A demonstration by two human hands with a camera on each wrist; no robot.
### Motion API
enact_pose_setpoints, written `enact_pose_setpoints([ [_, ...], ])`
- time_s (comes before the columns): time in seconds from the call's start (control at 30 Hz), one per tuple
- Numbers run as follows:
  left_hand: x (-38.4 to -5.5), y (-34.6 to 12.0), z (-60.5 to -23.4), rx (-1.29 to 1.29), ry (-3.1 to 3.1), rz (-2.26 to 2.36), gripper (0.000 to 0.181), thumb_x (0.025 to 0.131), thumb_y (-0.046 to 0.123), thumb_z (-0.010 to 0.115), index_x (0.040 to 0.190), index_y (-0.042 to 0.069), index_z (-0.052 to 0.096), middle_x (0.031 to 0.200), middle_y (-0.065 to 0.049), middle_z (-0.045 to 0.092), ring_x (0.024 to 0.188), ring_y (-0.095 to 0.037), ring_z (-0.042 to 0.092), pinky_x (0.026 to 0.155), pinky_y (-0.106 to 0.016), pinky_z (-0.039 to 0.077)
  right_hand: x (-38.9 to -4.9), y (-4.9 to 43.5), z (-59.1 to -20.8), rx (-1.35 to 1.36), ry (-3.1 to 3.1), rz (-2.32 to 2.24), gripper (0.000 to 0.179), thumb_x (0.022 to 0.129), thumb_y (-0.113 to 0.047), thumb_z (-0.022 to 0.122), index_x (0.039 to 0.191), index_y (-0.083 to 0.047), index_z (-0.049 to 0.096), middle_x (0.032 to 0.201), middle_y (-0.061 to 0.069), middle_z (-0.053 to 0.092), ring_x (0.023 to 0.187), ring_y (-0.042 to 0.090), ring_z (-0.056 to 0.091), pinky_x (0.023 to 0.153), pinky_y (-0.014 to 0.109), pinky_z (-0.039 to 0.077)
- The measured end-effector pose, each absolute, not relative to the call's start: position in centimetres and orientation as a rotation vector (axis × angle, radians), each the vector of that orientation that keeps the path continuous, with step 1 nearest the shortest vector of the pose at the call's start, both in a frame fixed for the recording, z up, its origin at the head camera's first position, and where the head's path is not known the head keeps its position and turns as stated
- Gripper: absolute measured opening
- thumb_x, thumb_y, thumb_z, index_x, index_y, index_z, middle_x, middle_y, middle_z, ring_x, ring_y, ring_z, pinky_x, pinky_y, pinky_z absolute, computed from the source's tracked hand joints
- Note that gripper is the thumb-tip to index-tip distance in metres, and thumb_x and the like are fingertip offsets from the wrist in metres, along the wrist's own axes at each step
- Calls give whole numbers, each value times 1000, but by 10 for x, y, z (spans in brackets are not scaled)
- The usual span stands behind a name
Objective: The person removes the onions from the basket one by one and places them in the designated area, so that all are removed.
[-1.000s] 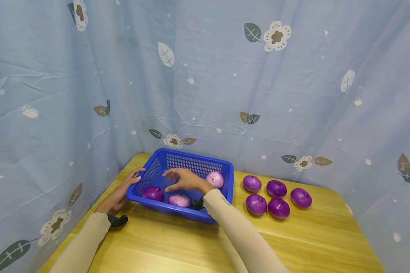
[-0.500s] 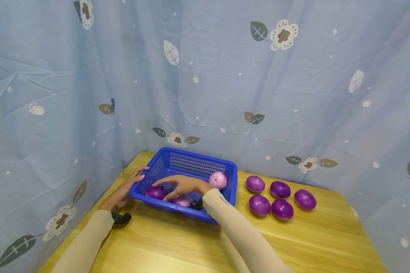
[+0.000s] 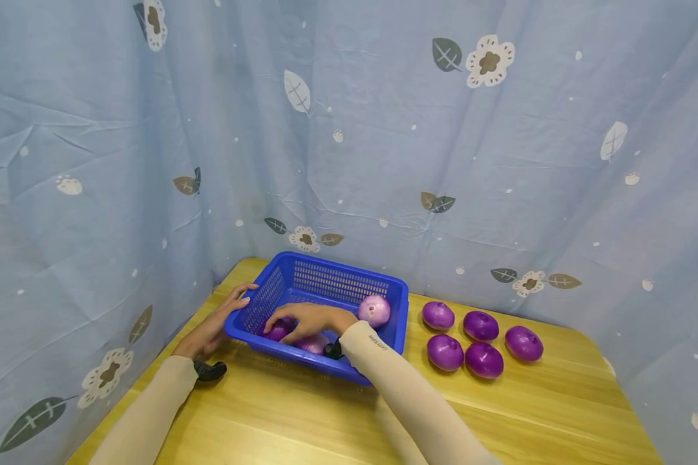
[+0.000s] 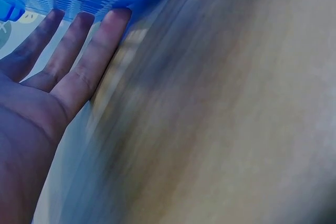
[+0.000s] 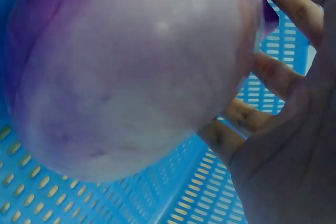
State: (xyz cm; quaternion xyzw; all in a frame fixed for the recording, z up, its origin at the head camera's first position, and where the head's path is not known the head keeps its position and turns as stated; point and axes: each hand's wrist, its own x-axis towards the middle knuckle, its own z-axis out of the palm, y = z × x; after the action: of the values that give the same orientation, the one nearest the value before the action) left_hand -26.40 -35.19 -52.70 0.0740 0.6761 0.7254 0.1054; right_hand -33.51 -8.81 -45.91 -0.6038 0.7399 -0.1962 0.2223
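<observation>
A blue plastic basket [image 3: 357,270] stands on the table, holding three onions. My right hand [image 3: 309,320] reaches down inside it, with fingers and thumb curled round a dark purple onion [image 3: 278,330] in the front left corner. Beside that, partly under the hand, lies a paler onion [image 3: 313,345]; this pale onion [image 5: 142,77] fills much of the right wrist view. A pinkish-white onion [image 3: 375,310] sits at the basket's right end. My left hand [image 3: 212,328] rests against the basket's left side, its straight fingers [image 4: 86,69] touching the outer wall.
Several purple onions [image 3: 445,352] lie grouped on the wooden table [image 3: 279,420], to the right of the basket. A blue patterned curtain [image 3: 372,161] hangs close behind the table and along its left side. Black wrist straps show at both cuffs.
My right hand has moved left and down onto the dark purple onion, its fingers closing round it. The left hand stays at the basket's side. The whole view has shifted slightly.
</observation>
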Motion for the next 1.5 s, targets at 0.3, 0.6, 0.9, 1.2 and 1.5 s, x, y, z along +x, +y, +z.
enact_pose_setpoints([
  [0.3, -263, -351, -528, 212, 1973, 2146, 54, 109, 46, 45, 157, 33, 24, 164, -20, 11, 130, -46, 50, 94, -50, 55, -339, -79, -463, -1564, 2264, -542, 52, 90, -21, 81, 138, -18, 60, 135, 2, 61, 121, 12, 55, 98, 22, 43],
  [0.6, -268, -352, -524, 202, 1954, 2156, 52, 109, 46, 45, 156, 34, 25, 163, -19, 14, 124, -43, 55, 92, -49, 56, -346, -69, -466, -1295, 2341, -678, 63, 83, -33, 88, 136, -22, 56, 137, 5, 61, 118, 13, 60, 97, 25, 47],
  [0.9, -271, -352, -527, 234, 1936, 2163, 46, 111, 40, 42, 154, 32, 28, 158, -21, 18, 117, -38, 58, 89, -46, 56, -348, -65, -465, -1301, 2380, -709, 64, 78, -34, 92, 131, -22, 59, 130, 4, 65, 113, 12, 61, 92, 23, 49],
  [1.2, -265, -360, -529, 264, 1938, 2163, 49, 111, 42, 41, 156, 32, 26, 155, -23, 19, 114, -39, 59, 86, -47, 57, -348, -55, -452, -1350, 2495, -712, 70, 78, -36, 91, 138, -15, 60, 132, 4, 64, 118, 14, 59, 98, 24, 47],
  [1.5, -268, -357, -531, 276, 1959, 2153, 46, 111, 40, 40, 155, 31, 27, 153, -22, 22, 112, -37, 59, 86, -47, 57, -351, -34, -439, -1321, 2568, -756, 71, 77, -37, 91, 138, -15, 62, 133, 4, 63, 120, 17, 58, 101, 29, 46],
])
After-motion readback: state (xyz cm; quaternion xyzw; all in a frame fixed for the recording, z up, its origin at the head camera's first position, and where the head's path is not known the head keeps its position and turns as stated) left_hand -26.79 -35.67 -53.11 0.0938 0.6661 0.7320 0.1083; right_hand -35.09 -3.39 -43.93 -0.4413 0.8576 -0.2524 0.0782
